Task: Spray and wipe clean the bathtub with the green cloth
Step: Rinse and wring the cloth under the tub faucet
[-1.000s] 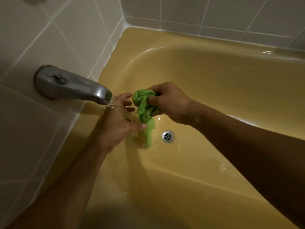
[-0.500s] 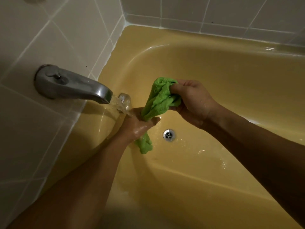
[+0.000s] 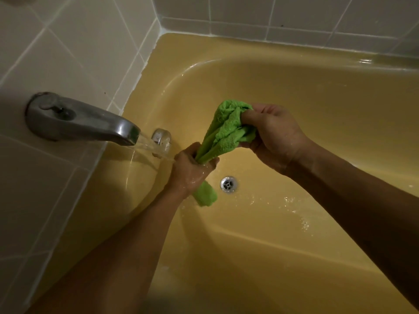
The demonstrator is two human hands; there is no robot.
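Green cloth (image 3: 226,130): gripped by both hands, right hand (image 3: 275,134) bunching top, left hand (image 3: 191,169) fisted round middle, over yellow bathtub (image 3: 317,105); faucet (image 3: 84,120) running.

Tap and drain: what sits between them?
In the head view, the stream of water and the left hand, gripping the lower part of the green cloth, lie between the tap and the drain.

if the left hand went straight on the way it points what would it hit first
Probably the right hand, which grips the upper end of the green cloth that the left hand holds; depth is unclear.
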